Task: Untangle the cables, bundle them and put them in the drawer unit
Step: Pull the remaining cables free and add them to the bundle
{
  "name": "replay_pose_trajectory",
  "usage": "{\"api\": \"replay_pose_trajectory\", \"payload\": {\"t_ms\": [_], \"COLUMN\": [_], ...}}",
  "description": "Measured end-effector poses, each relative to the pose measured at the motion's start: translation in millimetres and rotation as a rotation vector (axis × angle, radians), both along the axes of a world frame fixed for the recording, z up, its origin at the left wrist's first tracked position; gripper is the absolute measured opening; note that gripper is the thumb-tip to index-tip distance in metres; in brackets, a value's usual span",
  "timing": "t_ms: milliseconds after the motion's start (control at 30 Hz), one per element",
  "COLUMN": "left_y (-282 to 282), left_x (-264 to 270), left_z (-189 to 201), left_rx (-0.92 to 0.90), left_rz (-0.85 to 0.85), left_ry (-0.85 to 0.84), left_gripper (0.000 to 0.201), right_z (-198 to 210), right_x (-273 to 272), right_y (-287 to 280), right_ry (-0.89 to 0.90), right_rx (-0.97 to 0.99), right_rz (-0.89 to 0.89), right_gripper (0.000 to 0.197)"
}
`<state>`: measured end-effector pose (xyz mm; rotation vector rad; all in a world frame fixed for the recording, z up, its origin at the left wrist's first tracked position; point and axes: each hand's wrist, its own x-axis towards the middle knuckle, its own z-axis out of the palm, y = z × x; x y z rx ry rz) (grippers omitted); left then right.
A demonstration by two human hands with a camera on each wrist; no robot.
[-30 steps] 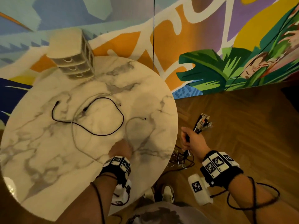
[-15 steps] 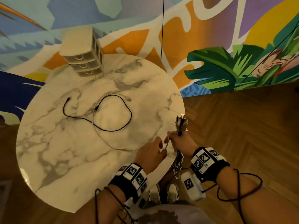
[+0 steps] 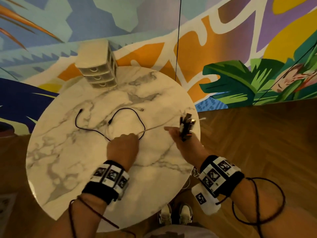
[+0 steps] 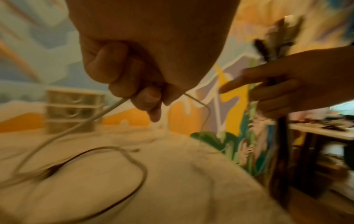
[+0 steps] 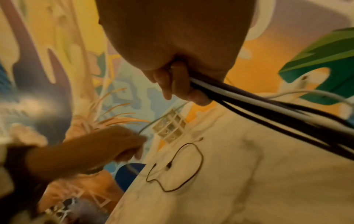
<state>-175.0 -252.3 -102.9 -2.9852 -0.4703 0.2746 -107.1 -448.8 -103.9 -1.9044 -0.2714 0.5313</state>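
Observation:
My left hand (image 3: 127, 140) pinches a thin white cable (image 3: 154, 128) over the middle of the round marble table (image 3: 72, 169); the pinch (image 4: 147, 97) shows blurred in the left wrist view. My right hand (image 3: 184, 140) grips a bundle of black and white cables (image 3: 186, 123) upright at the table's right edge, index finger stretched out. Its fingers (image 5: 178, 86) curl round those cables (image 5: 249, 100). A black cable (image 3: 127, 124) lies looped on the marble. The beige drawer unit (image 3: 97, 70) stands at the far edge, drawers closed.
Loose cable strands hang below the table edge by my right wrist (image 3: 193, 172). My shoes (image 3: 175, 215) stand on the wooden floor under the near rim. A painted mural wall runs behind the table, with a thin black cord (image 3: 177, 40) hanging down it.
My left hand has left the right hand and moved left over the table, drawing the white cable out. The right hand brought the bundle up from beside the table to its edge.

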Motion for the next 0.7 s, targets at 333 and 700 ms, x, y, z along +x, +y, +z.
{"api": "replay_pose_trajectory", "payload": {"t_ms": [333, 700], "left_y": [-69.9, 52.9], "left_x": [3.1, -16.8], "left_z": [-4.5, -26.2], "left_rx": [-0.327, -0.383], "left_rz": [-0.147, 0.238], "left_ry": [-0.067, -0.156], "left_gripper": [0.033, 0.037], "right_z": [-10.0, 25.4], "right_x": [8.2, 60.0], "right_y": [12.2, -40.9], "right_ry": [-0.018, -0.117], "right_rx": [-0.191, 0.056], "right_rz": [0.014, -0.396], "right_gripper": [0.035, 0.028]}}
